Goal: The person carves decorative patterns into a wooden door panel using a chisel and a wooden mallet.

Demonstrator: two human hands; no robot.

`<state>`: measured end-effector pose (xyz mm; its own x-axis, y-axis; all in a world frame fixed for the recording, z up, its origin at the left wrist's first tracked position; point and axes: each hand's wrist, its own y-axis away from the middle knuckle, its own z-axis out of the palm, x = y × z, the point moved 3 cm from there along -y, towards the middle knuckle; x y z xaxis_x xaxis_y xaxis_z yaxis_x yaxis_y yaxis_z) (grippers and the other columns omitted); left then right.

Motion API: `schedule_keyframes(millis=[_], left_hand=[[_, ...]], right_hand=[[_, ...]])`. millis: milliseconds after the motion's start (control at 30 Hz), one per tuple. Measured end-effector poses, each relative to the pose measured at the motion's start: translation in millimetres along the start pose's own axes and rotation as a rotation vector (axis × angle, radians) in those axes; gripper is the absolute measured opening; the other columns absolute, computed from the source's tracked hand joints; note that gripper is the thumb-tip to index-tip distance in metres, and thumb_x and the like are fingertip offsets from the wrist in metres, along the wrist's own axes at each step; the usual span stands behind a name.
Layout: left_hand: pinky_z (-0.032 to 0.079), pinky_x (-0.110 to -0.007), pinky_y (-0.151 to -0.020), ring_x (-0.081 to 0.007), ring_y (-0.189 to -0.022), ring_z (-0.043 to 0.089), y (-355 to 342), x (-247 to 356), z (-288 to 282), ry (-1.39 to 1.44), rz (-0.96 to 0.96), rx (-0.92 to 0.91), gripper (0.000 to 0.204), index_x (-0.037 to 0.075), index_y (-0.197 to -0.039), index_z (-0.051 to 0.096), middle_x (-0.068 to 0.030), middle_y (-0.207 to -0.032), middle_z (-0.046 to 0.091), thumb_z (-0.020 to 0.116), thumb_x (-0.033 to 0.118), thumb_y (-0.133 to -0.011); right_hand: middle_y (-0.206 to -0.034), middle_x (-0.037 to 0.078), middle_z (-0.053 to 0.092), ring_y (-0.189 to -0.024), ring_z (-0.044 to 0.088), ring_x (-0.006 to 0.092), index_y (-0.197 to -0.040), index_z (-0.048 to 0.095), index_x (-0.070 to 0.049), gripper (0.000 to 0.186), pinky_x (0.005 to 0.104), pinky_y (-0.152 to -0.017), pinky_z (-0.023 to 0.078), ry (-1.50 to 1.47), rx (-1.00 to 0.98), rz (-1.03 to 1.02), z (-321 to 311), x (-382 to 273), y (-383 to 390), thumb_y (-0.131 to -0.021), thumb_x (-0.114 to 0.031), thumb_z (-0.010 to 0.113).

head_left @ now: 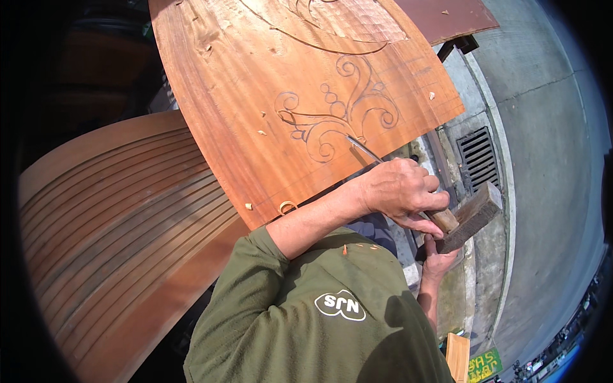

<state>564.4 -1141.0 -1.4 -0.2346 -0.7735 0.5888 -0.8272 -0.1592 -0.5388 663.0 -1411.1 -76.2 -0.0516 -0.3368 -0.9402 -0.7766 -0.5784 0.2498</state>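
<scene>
A broad orange-brown wooden panel (pixel 223 102) lies in front of me, with a scrollwork pattern (pixel 332 122) of curls and small circles drawn and partly cut into it. My left hand (pixel 408 193) is closed around a carving gouge (pixel 367 150). The gouge slants over the panel's right edge, its metal tip at the lower curls of the pattern. Below and to the right, my right hand (pixel 439 258) grips a blocky wooden mallet (pixel 476 217), partly hidden behind it. The mallet's face is at the butt of the gouge's wooden handle; whether they touch, I cannot tell.
Several curved brown boards (pixel 121 179) are stacked at the left. Wood shavings (pixel 288 207) are scattered on the panel. A reddish-brown board (pixel 456 18) juts out at the far right. Concrete ground (pixel 543 134) with a drain grate (pixel 478 158) spreads along the right, near a green sign (pixel 486 365).
</scene>
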Motion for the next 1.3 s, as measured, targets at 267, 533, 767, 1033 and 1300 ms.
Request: schedule_keyframes(millis=[267, 533, 767, 1033, 1300], left_hand=[[0.045, -0.039, -0.051, -0.0238, -0.058, 0.061, -3, -15, -8, -0.021, -0.003, -0.014, 0.055, 0.013, -0.094, 0.068, -0.0018, -0.069, 0.052, 0.082, 0.066, -0.083], [0.045, -0.039, -0.051, -0.0253, -0.058, 0.061, -1, -21, -9, 0.013, -0.005, -0.018, 0.055, 0.013, -0.092, 0.068, -0.0029, -0.069, 0.051, 0.083, 0.065, -0.083], [0.045, -0.039, -0.05, -0.0259, -0.057, 0.061, 2, -24, -10, 0.027, -0.016, -0.044, 0.054, 0.013, -0.091, 0.068, -0.0032, -0.068, 0.05, 0.083, 0.064, -0.083], [0.043, -0.04, -0.049, -0.0267, -0.057, 0.06, 3, -25, -12, 0.082, 0.008, -0.054, 0.053, 0.013, -0.088, 0.066, -0.0036, -0.068, 0.05, 0.084, 0.063, -0.084], [0.038, -0.039, -0.046, -0.023, -0.058, 0.06, 3, -27, -23, 0.162, 0.004, -0.008, 0.052, 0.015, -0.088, 0.069, -0.001, -0.068, 0.049, 0.088, 0.063, -0.079]], right_hand=[[-0.108, 0.007, 0.066, -0.094, 0.066, 0.0157, -0.125, 0.057, -0.003, 0.052, 0.0335, -0.086, 0.056, 0.006, 0.035, 0.018, 3, -18, 13, -0.084, -0.006, 0.088], [-0.111, 0.008, 0.066, -0.094, 0.066, 0.0162, -0.132, 0.054, -0.001, 0.057, 0.0331, -0.084, 0.057, -0.006, 0.004, 0.033, 3, -11, 22, -0.084, -0.001, 0.084], [-0.111, 0.009, 0.065, -0.093, 0.065, 0.0164, -0.136, 0.053, 0.0, 0.059, 0.0329, -0.084, 0.056, 0.023, 0.028, 0.02, 8, -22, 26, -0.084, 0.001, 0.082], [-0.111, 0.009, 0.064, -0.095, 0.065, 0.017, -0.138, 0.051, 0.001, 0.059, 0.0326, -0.082, 0.055, -0.034, 0.036, 0.039, 6, -24, 30, -0.085, 0.003, 0.079], [-0.106, 0.011, 0.061, -0.1, 0.065, 0.0222, -0.143, 0.047, 0.003, 0.065, 0.043, -0.101, 0.052, 0.134, 0.177, -0.291, 33, -43, 23, -0.086, -0.005, 0.078]])
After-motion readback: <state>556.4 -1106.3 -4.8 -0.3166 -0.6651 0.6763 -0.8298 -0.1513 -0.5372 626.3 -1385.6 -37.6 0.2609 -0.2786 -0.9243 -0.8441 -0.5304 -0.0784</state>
